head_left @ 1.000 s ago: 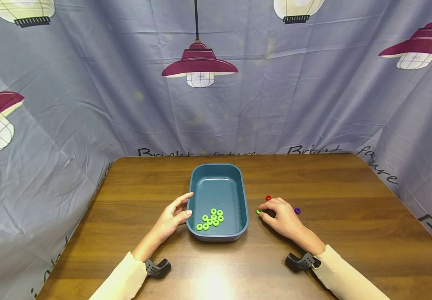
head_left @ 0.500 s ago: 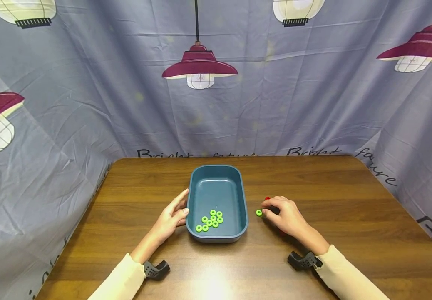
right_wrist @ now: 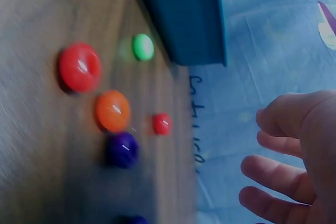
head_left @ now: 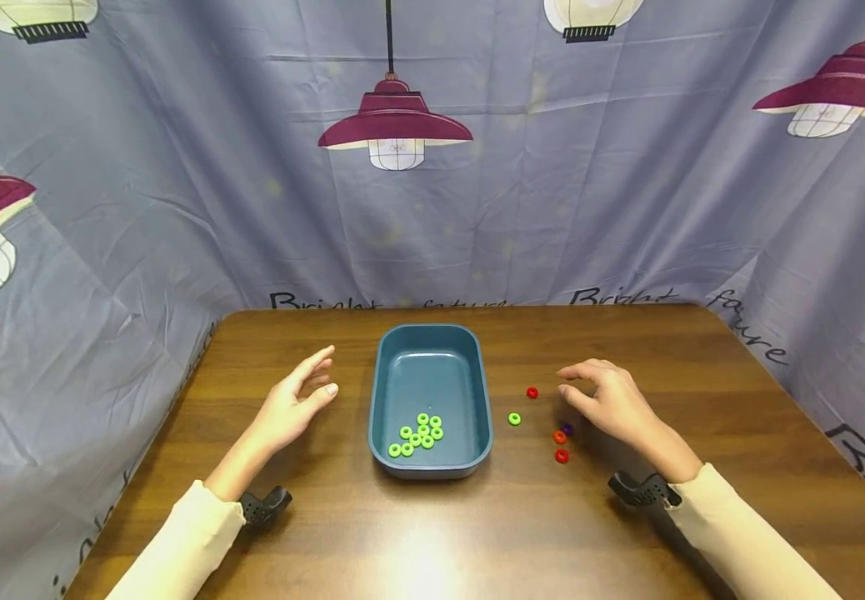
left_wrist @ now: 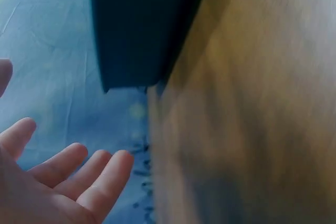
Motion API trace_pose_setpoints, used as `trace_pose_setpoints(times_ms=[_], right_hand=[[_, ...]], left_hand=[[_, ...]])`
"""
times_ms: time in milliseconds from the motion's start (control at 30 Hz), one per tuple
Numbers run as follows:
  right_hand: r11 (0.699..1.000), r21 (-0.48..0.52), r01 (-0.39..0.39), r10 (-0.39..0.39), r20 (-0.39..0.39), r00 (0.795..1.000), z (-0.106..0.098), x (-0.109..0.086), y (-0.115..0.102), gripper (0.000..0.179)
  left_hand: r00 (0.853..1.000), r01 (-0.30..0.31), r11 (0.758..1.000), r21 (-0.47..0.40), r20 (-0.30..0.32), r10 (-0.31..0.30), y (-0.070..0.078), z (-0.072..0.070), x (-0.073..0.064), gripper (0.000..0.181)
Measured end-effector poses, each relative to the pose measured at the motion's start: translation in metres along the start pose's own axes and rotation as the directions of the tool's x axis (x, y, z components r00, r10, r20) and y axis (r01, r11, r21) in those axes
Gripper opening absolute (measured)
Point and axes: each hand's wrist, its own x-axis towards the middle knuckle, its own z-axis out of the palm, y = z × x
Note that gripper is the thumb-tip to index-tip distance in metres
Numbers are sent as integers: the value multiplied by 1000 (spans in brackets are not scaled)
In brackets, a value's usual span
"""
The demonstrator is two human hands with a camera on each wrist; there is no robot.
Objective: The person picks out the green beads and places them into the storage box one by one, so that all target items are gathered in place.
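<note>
My left hand (head_left: 286, 408) is raised to the left of a blue rectangular tray (head_left: 374, 392), apart from its wall, fingers spread and holding nothing. Several bright green rings (head_left: 415, 439) lie inside the tray near its front. To the right, my right hand (head_left: 612, 404) hovers above the table with relaxed fingers and nothing in them. Loose small rings lie between it and the tray: a green ring (head_left: 514, 419), a red ring (head_left: 532, 392), an orange ring (head_left: 559, 437), a second red ring (head_left: 562, 456) and a purple ring (head_left: 567, 430). Another purple ring (right_wrist: 135, 220) shows at the right wrist view's lower edge.
A brown wooden table (head_left: 432, 533) carries everything, its far edge just behind the tray. Beyond it hangs a grey-blue curtain (head_left: 267, 208) printed with lamps. Black wrist cameras (head_left: 266, 505) sit below both hands.
My left hand has left the tray's side and moved left. My right hand has drawn away to the right from the loose green ring, uncovering the orange, red and purple rings.
</note>
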Motion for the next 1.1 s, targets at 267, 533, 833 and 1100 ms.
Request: trace_pose_setpoints(times_ms=[267,533,833,1100], right_hand=[[999,-15,38,-38,44,998,-8,10,-2,18],[999,44,23,-29,160,987,19,2,-15,20],[998,60,35,-48,242,969,50,-3,-28,14],[996,62,66,-78,209,975,56,-1,-30,14]], left_hand=[[1000,4,983,183,17,-8,15,-29,7,59],[1000,12,992,122,22,-15,9,-6,1,57],[996,41,999,-30,76,-39,0,24,-8,57],[989,110,972,-210,125,-85,-2,41,-12,55]])
